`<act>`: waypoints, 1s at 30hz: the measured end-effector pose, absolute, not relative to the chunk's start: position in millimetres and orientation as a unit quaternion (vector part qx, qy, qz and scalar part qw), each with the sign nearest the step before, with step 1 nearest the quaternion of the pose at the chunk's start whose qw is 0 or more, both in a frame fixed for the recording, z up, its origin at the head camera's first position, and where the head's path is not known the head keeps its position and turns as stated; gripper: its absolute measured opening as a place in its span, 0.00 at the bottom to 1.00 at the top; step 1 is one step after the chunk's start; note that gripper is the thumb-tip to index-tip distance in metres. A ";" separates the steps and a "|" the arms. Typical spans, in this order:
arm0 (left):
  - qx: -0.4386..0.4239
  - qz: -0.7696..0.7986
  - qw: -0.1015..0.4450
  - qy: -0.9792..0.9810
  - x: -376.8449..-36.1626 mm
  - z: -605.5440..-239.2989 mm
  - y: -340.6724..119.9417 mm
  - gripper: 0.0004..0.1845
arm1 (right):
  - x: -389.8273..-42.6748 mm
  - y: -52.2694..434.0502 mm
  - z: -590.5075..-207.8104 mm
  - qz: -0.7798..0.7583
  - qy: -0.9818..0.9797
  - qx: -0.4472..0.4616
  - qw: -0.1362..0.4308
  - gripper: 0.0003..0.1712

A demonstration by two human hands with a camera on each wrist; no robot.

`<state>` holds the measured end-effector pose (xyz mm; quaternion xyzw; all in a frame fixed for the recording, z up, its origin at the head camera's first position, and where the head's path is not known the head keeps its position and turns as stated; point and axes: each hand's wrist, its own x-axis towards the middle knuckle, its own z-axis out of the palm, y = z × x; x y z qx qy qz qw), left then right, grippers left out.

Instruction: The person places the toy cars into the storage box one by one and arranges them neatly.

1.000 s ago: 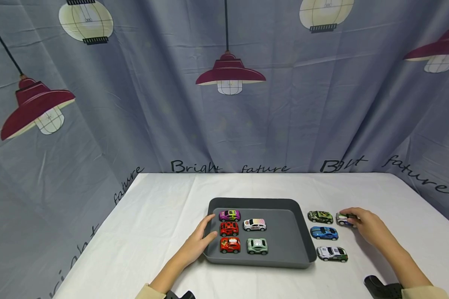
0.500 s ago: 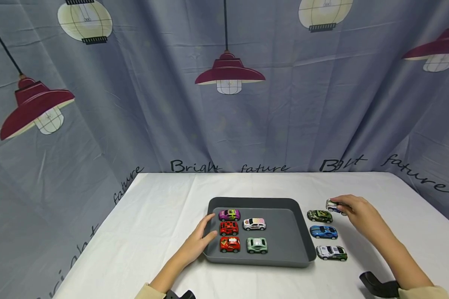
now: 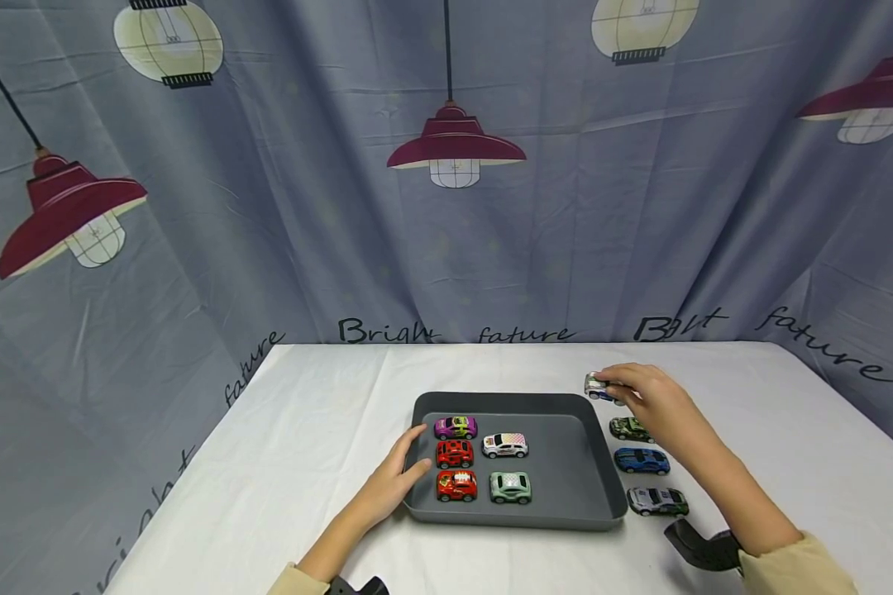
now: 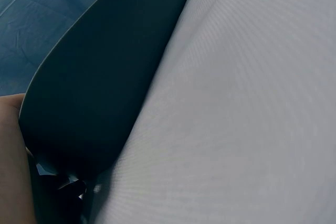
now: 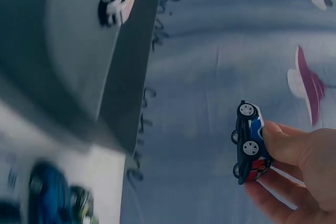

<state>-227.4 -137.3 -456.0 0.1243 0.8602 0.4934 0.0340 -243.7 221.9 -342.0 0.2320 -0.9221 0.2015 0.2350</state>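
Note:
My right hand (image 3: pixel 658 405) pinches a small toy car (image 3: pixel 601 388) between thumb and fingers, raised over the tray's far right corner. In the right wrist view the toy car (image 5: pixel 251 142) shows blue and red sides, its wheels facing left. My left hand (image 3: pixel 393 475) rests at the left rim of a dark grey tray (image 3: pixel 565 516), thumb and fingers spread and fairly straight. Inside the tray stand a purple car (image 3: pixel 456 427), two red cars (image 3: pixel 455 454), a white car (image 3: pixel 504 445) and a pale green car (image 3: pixel 510 487).
Right of the tray stand a camouflage car (image 3: pixel 629 429), a blue car (image 3: pixel 642 461) and a silver-white car (image 3: pixel 656 501) on the white tablecloth (image 3: pixel 327 413). A grey curtain (image 3: pixel 305 207) printed with lamps hangs behind the table.
My right hand has lifted the toy car from the table at the far right and carried it left to the tray's far corner. My left hand stays at the rim.

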 end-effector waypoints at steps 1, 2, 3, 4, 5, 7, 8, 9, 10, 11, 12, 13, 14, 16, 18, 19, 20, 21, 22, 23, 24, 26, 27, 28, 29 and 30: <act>0.124 0.493 0.034 0.861 -227.5 -456.0 -137.3 0.30 | -245.0 216.9 -341.2 0.205 -0.923 0.232 0.229 0.14; 0.124 0.493 0.034 0.861 -227.7 -456.0 -137.3 0.31 | -246.2 212.0 -340.7 0.209 -0.924 0.231 0.223 0.14; 0.124 0.493 0.035 0.860 -227.7 -455.9 -137.3 0.31 | -247.6 207.0 -340.5 0.214 -0.925 0.230 0.215 0.14; 0.125 0.494 0.036 0.860 -227.7 -455.7 -137.2 0.31 | -248.9 202.2 -340.6 0.217 -0.926 0.229 0.208 0.14; 0.125 0.494 0.036 0.860 -227.8 -455.6 -137.1 0.31 | -250.4 197.5 -341.0 0.220 -0.927 0.229 0.201 0.14; 0.125 0.493 0.037 0.860 -228.0 -455.4 -136.9 0.31 | -253.5 188.4 -343.3 0.226 -0.926 0.233 0.194 0.13; 0.125 0.493 0.037 0.860 -228.1 -455.3 -136.8 0.31 | -254.9 184.1 -345.2 0.228 -0.925 0.236 0.192 0.13; 0.125 0.493 0.038 0.860 -228.2 -455.2 -136.6 0.31 | -256.3 179.8 -347.3 0.229 -0.925 0.239 0.188 0.12; 0.124 0.492 0.038 0.861 -228.4 -455.1 -136.5 0.31 | -257.3 175.8 -349.3 0.230 -0.924 0.243 0.184 0.12; 0.125 0.492 0.038 0.861 -228.7 -455.1 -136.3 0.31 | -258.4 171.8 -351.7 0.234 -0.924 0.244 0.180 0.12; 0.124 0.491 0.039 0.861 -228.9 -455.2 -136.2 0.31 | -259.2 168.0 -354.0 0.238 -0.923 0.247 0.175 0.12; 0.124 0.490 0.039 0.862 -229.1 -455.2 -136.0 0.31 | -259.9 164.2 -356.3 0.240 -0.924 0.248 0.167 0.12; 0.124 0.489 0.039 0.862 -229.4 -455.3 -136.0 0.31 | -260.6 160.8 -358.8 0.242 -0.924 0.248 0.161 0.12; 0.125 0.490 0.038 0.862 -229.7 -455.5 -135.9 0.31 | -262.4 154.5 -363.6 0.246 -0.925 0.249 0.150 0.12; 0.125 0.491 0.036 0.861 -229.7 -455.8 -136.0 0.31 | -264.4 148.8 -368.8 0.246 -0.926 0.250 0.141 0.12; 0.125 0.492 0.036 0.861 -229.6 -456.0 -136.0 0.31 | -265.3 146.2 -371.4 0.245 -0.927 0.250 0.136 0.12; 0.125 0.493 0.035 0.860 -229.5 -456.3 -136.1 0.31 | -266.2 143.8 -374.0 0.245 -0.928 0.250 0.131 0.12; 0.126 0.494 0.035 0.860 -229.3 -456.5 -136.1 0.31 | -267.1 141.6 -376.8 0.245 -0.929 0.250 0.124 0.12; 0.126 0.494 0.034 0.860 -229.1 -456.7 -136.2 0.31 | -268.0 139.4 -379.6 0.245 -0.929 0.250 0.118 0.13; 0.126 0.494 0.034 0.859 -228.9 -457.0 -136.2 0.31 | -268.9 137.4 -382.6 0.245 -0.930 0.249 0.112 0.13; 0.125 0.494 0.035 0.860 -228.7 -457.2 -136.2 0.31 | -269.6 135.5 -385.3 0.245 -0.932 0.247 0.105 0.13; 0.123 0.492 0.036 0.861 -228.3 -457.3 -136.1 0.31 | -271.1 131.8 -390.8 0.242 -0.933 0.246 0.098 0.13; 0.122 0.492 0.037 0.861 -228.1 -457.3 -136.1 0.31 | -272.2 130.4 -393.7 0.240 -0.934 0.247 0.097 0.13; 0.121 0.492 0.038 0.862 -228.0 -457.3 -136.1 0.31 | -273.2 128.9 -396.5 0.237 -0.933 0.250 0.099 0.13; 0.120 0.492 0.040 0.861 -227.8 -457.3 -136.0 0.31 | -274.3 127.4 -399.3 0.236 -0.934 0.250 0.101 0.12; 0.120 0.491 0.040 0.862 -227.8 -457.3 -136.0 0.31 | -275.2 126.0 -401.7 0.236 -0.933 0.251 0.103 0.12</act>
